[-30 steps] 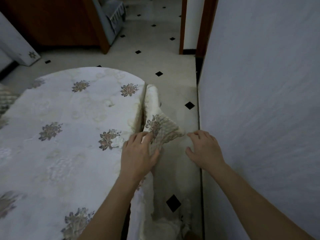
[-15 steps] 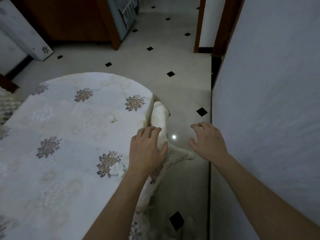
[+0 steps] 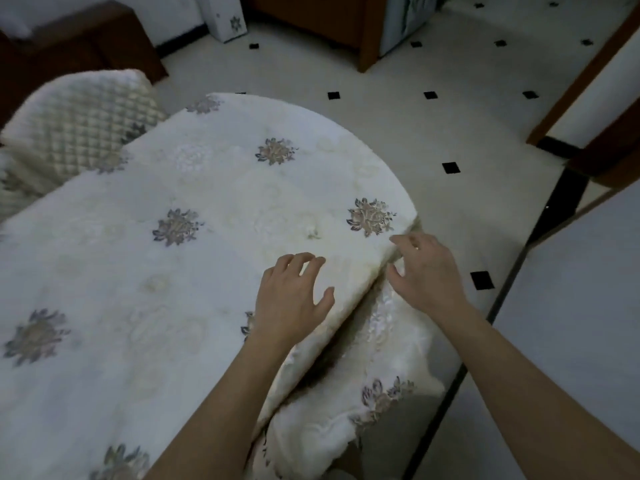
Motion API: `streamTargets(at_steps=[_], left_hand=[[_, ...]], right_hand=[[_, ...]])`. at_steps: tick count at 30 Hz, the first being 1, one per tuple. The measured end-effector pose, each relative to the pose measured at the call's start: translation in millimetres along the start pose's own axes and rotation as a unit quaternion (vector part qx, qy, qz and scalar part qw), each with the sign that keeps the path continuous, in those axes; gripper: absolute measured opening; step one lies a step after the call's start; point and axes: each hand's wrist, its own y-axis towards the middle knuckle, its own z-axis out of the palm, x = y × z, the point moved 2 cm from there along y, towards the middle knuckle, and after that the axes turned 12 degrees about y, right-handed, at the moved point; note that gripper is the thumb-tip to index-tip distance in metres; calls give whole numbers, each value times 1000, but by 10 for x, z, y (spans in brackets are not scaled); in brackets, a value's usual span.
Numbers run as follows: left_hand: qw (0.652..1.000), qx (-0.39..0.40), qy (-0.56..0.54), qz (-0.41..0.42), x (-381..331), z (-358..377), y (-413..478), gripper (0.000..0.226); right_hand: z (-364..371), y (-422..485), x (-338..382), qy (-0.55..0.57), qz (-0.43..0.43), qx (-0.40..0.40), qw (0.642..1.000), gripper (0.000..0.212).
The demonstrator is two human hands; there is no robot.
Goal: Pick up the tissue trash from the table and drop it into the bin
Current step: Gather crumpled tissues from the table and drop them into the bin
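Observation:
A round table (image 3: 207,174) carries a white cloth with grey-gold flower motifs. A small whitish crumpled bit (image 3: 311,232), possibly tissue, lies on the cloth beyond my hands. My left hand (image 3: 294,299) rests palm down on the cloth near the table's right edge, fingers spread, nothing visible in it. It covers the spot beside a half-hidden flower motif (image 3: 247,325). My right hand (image 3: 426,271) is at the table's rim, fingers curled and apart, touching the cloth's fold. No bin is in view.
A quilted chair back (image 3: 76,126) stands at the table's far left. The cloth's skirt (image 3: 363,410) hangs down at the lower right. A white wall (image 3: 571,341) is close on the right. Beyond lie a tiled floor (image 3: 433,133) with black diamonds and dark wooden furniture (image 3: 329,26).
The view has swung left over the table. My left hand moved from the hanging cloth at the edge onto the tabletop. My right hand came from beside the wall to the table's rim.

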Motion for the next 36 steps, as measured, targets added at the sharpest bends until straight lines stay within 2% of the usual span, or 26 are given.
streamTargets(at_steps=[10, 20, 24, 31, 33, 36], left_hand=[[986, 39, -8, -160, 674, 182, -84, 53], [958, 60, 4, -281, 906, 419, -366, 46], [943, 81, -2, -323, 845, 500, -462, 51], [896, 135, -31, -422, 545, 631, -823, 60], [876, 148, -45, -456, 435, 704, -983, 64], [833, 174, -92, -517, 301, 768, -1124, 57]], right_hand=[[388, 936, 562, 3, -117, 91, 989, 47], [922, 1361, 832, 10, -204, 179, 962, 45], [1080, 1503, 817, 11, -225, 230, 947, 47], [1333, 1744, 510, -17, -242, 312, 918, 50], [1389, 1773, 437, -30, -247, 330, 911, 52], [1479, 1792, 367, -44, -262, 333, 905, 50]])
